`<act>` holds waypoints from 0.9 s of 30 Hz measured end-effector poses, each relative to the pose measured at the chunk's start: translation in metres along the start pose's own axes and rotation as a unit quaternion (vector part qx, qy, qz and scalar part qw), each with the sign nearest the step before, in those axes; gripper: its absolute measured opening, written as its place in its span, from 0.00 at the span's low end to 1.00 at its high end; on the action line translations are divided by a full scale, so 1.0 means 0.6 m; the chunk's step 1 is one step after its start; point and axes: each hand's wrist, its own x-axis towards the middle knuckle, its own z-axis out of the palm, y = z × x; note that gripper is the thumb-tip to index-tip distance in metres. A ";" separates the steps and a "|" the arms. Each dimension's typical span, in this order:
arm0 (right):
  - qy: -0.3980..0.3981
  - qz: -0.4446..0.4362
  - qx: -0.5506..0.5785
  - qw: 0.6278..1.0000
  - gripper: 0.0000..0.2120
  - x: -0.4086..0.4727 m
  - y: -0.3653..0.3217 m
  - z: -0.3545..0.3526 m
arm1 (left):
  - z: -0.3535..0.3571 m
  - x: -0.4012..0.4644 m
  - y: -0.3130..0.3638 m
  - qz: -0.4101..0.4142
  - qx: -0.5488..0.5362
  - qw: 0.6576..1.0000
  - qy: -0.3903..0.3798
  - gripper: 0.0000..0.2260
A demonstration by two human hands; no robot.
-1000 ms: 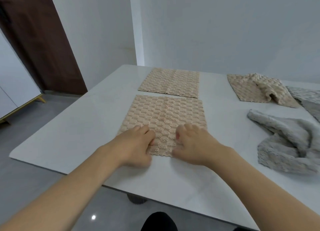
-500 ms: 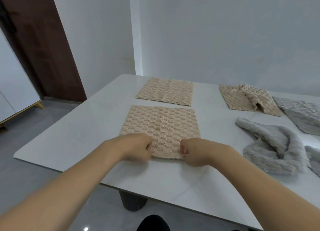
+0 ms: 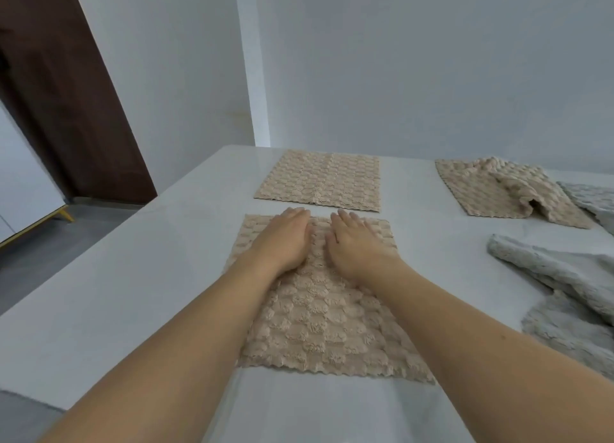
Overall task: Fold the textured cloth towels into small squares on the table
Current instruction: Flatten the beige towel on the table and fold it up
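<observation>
Both hands lie flat, palms down and fingers straight, side by side on the far half of the beige towel (image 3: 327, 313), the left hand (image 3: 286, 240) and right hand (image 3: 357, 243) nearly touching at the thumbs, pinching nothing. The towel lies spread on the white table (image 3: 133, 276), its near zigzag edge toward the person. Just beyond the fingertips lies a second flat beige towel (image 3: 320, 180). Right of the hands, well apart, sit a rumpled beige towel (image 3: 505, 190) and crumpled grey towels (image 3: 564, 293).
</observation>
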 end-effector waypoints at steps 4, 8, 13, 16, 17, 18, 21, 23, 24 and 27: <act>-0.018 0.015 -0.049 0.999 0.29 0.024 0.018 0.035 | 0.041 0.012 -0.022 -0.036 0.047 0.998 -0.027 0.24; -0.024 0.067 -0.045 0.996 0.29 0.008 0.069 0.016 | 0.023 0.002 -0.079 -0.083 0.054 0.994 -0.046 0.25; 0.024 0.140 -0.113 0.983 0.29 -0.021 0.062 -0.015 | -0.011 -0.019 -0.069 -0.128 0.068 0.989 -0.038 0.26; 0.053 0.029 -0.077 0.995 0.28 -0.062 -0.004 0.004 | 0.001 -0.071 -0.002 -0.065 0.020 0.998 -0.009 0.26; 0.034 0.010 -0.060 0.998 0.28 -0.079 -0.016 0.018 | 0.010 -0.095 0.013 -0.044 0.023 0.999 -0.012 0.26; 0.009 0.008 -0.045 0.999 0.28 -0.096 -0.016 0.030 | 0.016 -0.116 0.014 -0.040 0.034 0.998 -0.024 0.26; -0.015 0.067 -0.037 0.997 0.29 -0.118 0.032 0.034 | 0.008 -0.137 -0.028 -0.100 0.063 0.991 -0.058 0.27; -0.019 0.118 -0.040 0.992 0.29 -0.129 0.055 0.019 | -0.006 -0.142 -0.047 -0.155 0.079 0.983 -0.055 0.28; -0.008 0.134 -0.043 0.990 0.30 -0.136 0.056 0.014 | -0.010 -0.149 -0.044 -0.181 0.083 0.979 -0.043 0.29; 0.051 0.069 -0.043 0.995 0.30 -0.165 0.012 0.018 | -0.001 -0.190 0.009 -0.169 0.050 0.984 -0.023 0.32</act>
